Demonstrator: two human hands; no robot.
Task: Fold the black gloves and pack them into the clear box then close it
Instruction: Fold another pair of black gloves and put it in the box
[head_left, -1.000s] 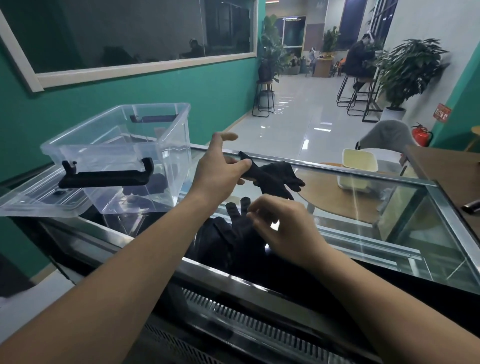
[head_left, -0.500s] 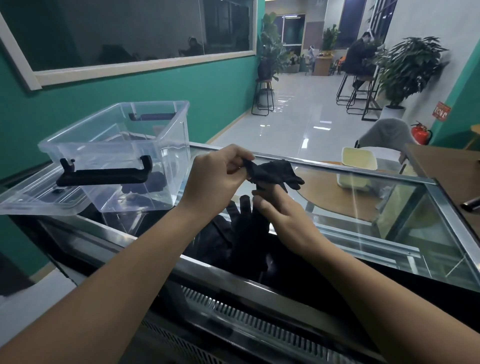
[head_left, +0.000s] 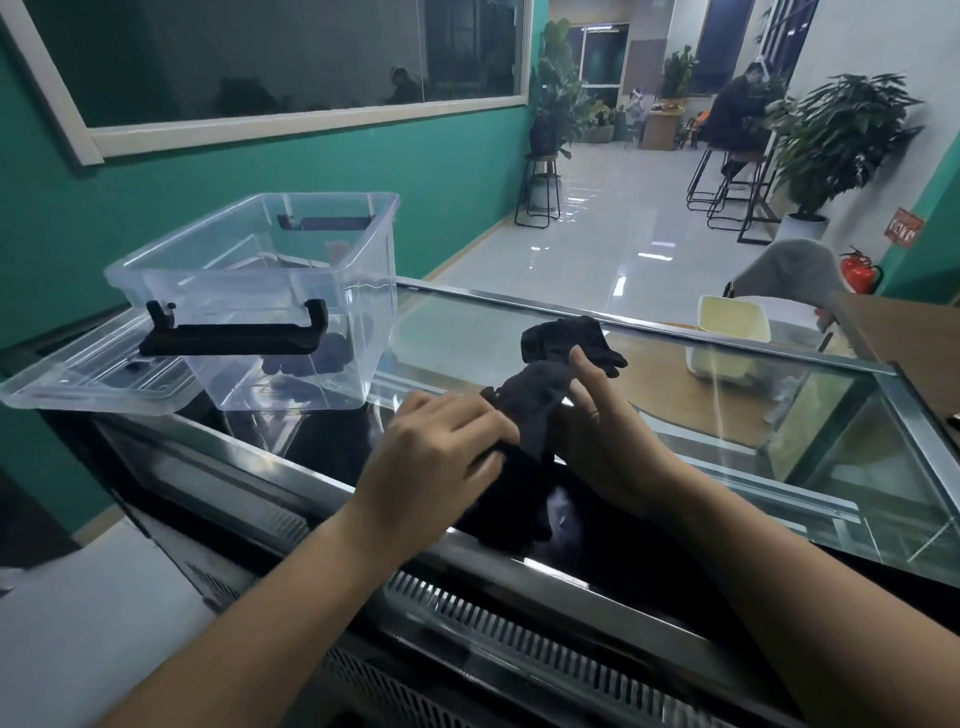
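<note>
A black glove (head_left: 540, 395) lies doubled over on the glass counter top (head_left: 467, 332), its upper part bent back toward me. My left hand (head_left: 436, 457) grips its near end with curled fingers. My right hand (head_left: 602, 431) holds the folded part, thumb and fingers around the fabric, index finger raised. More black glove fabric (head_left: 566, 340) bunches just behind. The clear box (head_left: 270, 291) stands open at the left with black latch handles, a dark item showing through its wall. Its clear lid (head_left: 88, 379) lies flat under and beside it.
The counter is a glass display case with a metal front edge (head_left: 519, 566) and a vent grille below. A cream tub (head_left: 732, 317) sits beyond the glass at the right. A teal wall runs along the left; stools, plants and a seated person are far behind.
My left hand came down from the raised far end of the glove to its near end. The glove's upper part has been drawn back and folded toward me, and both hands moved closer.
</note>
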